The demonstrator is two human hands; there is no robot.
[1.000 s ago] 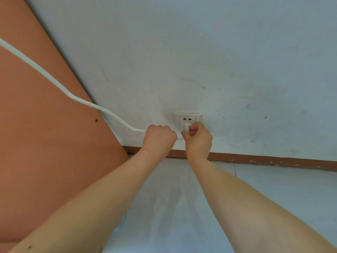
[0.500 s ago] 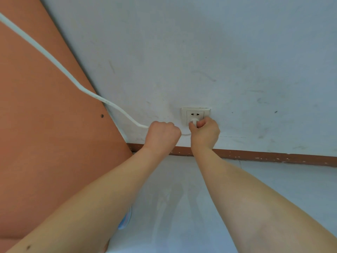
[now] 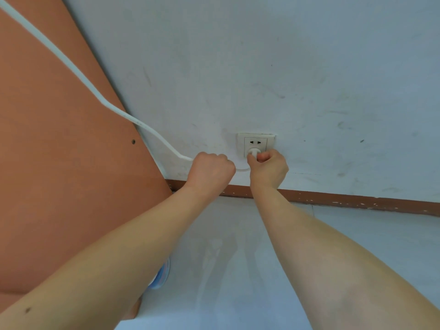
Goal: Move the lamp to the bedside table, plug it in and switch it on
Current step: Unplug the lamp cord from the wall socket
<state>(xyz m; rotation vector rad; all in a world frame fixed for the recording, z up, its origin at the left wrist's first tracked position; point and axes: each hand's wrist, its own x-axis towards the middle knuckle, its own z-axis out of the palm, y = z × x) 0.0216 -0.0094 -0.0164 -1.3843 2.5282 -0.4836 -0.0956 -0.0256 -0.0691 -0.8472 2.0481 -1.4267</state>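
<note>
A white wall socket [image 3: 256, 141] sits low on the pale wall, just above the brown skirting. My right hand [image 3: 267, 168] pinches a white plug [image 3: 253, 152] pressed against the socket's lower holes. My left hand [image 3: 210, 170] is a fist closed around the white cord [image 3: 100, 95], which runs up and left out of the frame. A short loop of cord joins the two hands. The lamp itself is out of view.
A brown wooden furniture panel [image 3: 59, 163] fills the left side, close to the wall. The brown skirting board [image 3: 333, 201] runs along the pale tiled floor [image 3: 238, 270]. A small blue and white object [image 3: 160, 276] lies on the floor by the panel.
My right hand has pushed the plug up against the socket's lower holes. Both hands sit slightly further right in the view, and the upper two-pin holes show more fully.
</note>
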